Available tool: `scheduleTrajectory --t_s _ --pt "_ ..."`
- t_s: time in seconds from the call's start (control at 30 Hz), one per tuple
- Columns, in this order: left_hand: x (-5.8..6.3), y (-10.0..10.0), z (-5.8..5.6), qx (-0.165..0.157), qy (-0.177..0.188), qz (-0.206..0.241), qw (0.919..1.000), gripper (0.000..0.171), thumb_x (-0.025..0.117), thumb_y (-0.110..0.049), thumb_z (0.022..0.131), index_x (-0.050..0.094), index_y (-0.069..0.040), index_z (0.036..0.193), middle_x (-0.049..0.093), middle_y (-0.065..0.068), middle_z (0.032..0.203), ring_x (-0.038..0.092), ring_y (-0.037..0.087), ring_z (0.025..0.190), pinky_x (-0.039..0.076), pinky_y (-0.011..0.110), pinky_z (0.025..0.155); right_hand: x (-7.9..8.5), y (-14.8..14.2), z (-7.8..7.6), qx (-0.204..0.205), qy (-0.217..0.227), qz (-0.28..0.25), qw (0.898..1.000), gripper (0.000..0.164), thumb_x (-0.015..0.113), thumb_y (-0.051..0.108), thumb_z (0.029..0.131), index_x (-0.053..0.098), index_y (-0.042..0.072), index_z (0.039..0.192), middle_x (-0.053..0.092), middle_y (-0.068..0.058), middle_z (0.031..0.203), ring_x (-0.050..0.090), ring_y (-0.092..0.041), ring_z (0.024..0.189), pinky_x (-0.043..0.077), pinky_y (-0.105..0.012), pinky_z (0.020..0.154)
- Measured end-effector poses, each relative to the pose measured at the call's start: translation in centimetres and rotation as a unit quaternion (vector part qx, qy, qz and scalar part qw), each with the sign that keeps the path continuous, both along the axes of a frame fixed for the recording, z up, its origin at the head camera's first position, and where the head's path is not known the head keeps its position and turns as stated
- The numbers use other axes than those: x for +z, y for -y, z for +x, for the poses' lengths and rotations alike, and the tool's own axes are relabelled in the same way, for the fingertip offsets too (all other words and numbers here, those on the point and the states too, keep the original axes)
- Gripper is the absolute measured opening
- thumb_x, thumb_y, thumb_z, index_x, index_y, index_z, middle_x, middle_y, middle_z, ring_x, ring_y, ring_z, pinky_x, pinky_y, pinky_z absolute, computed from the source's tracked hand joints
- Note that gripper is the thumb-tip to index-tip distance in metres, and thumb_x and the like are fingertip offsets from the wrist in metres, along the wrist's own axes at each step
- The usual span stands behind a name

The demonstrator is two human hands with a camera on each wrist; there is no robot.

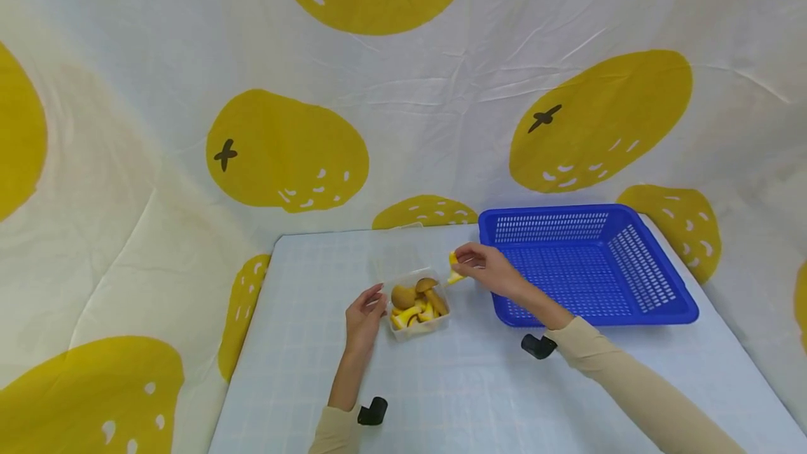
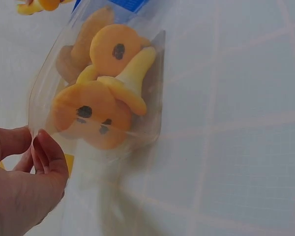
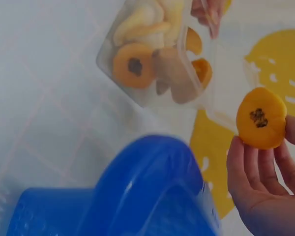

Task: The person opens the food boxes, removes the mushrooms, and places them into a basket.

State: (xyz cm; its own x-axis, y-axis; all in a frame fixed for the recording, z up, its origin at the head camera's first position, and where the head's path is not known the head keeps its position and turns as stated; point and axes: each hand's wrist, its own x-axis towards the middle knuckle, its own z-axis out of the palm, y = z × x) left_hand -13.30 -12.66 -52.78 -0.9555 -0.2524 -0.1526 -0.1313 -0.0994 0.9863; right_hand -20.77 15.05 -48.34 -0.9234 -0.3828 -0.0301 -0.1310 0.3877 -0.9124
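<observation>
The right hand (image 1: 488,269) pinches one mushroom (image 3: 261,119) in closed fingers, a basket (image 1: 586,279) just right of them, while the left hand (image 1: 363,317) nips the box (image 1: 421,328) at its fingertips, apparently to steady it.

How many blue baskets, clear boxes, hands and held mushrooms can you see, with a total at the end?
Blue plastic basket: 1
Clear plastic box: 1
Left hand and right hand: 2
Yellow mushroom held up: 1
Total: 5
The boxed mushrooms overlap and are left out.
</observation>
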Motion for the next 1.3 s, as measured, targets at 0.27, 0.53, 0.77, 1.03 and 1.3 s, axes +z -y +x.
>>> scheduleTrajectory --t_s 0.27,0.53,0.77,1.03,1.3 --pt "0.0 0.0 0.0 -0.003 -0.005 0.004 1.0 0.035 0.064 0.006 0.097 0.059 0.017 0.13 0.06 0.028 0.11 0.064 0.023 0.092 0.056 0.022 0.074 0.3 -2.9 -0.1 -0.065 0.059 -0.019 0.996 0.043 0.066 0.025 0.103 0.058 -0.002 0.135 0.064 -0.02 0.128 0.064 -0.033 0.116 0.052 -0.045 0.101" --pt "0.0 0.0 0.0 -0.008 -0.002 0.0 1.0 0.035 0.064 0.006 0.097 0.06 0.016 0.13 0.061 0.028 0.109 0.063 0.02 0.089 0.056 0.023 0.075 0.3 -5.4 0.0 -0.101 0.084 -0.041 0.991 0.052 0.066 0.033 0.102 0.055 -0.002 0.139 0.061 -0.023 0.132 0.064 -0.032 0.116 0.049 -0.048 0.104" --pt "-0.1 0.0 -0.2 -0.004 0.001 -0.003 1.0 0.034 0.064 0.005 0.098 0.061 0.015 0.13 0.061 0.029 0.111 0.064 0.023 0.091 0.057 0.024 0.074 -0.4 -7.5 0.1 -0.123 0.096 -0.048 0.987 0.058 0.065 0.033 0.103 0.049 -0.004 0.144 0.057 -0.026 0.138 0.064 -0.03 0.117 0.053 -0.04 0.1" --pt "0.1 -0.1 0.0 -0.007 0.005 -0.013 0.9999 0.035 0.064 0.004 0.098 0.06 0.015 0.131 0.061 0.028 0.112 0.064 0.031 0.098 0.056 0.022 0.075 -2.3 -9.3 0.2 -0.138 0.103 -0.026 0.985 0.058 0.061 0.032 0.105 0.047 -0.008 0.144 0.056 -0.028 0.137 0.064 -0.028 0.114 0.051 -0.044 0.101" --pt "-0.1 0.0 0.0 -0.007 0.005 -0.021 0.9997 0.035 0.064 0.003 0.098 0.06 0.014 0.131 0.061 0.027 0.112 0.064 0.03 0.097 0.058 0.026 0.078 -3.7 -10.1 0.3 -0.102 0.123 0.014 0.987 0.051 0.06 0.026 0.106 0.049 -0.014 0.136 0.055 -0.032 0.133 0.06 -0.038 0.117 0.053 -0.048 0.099"
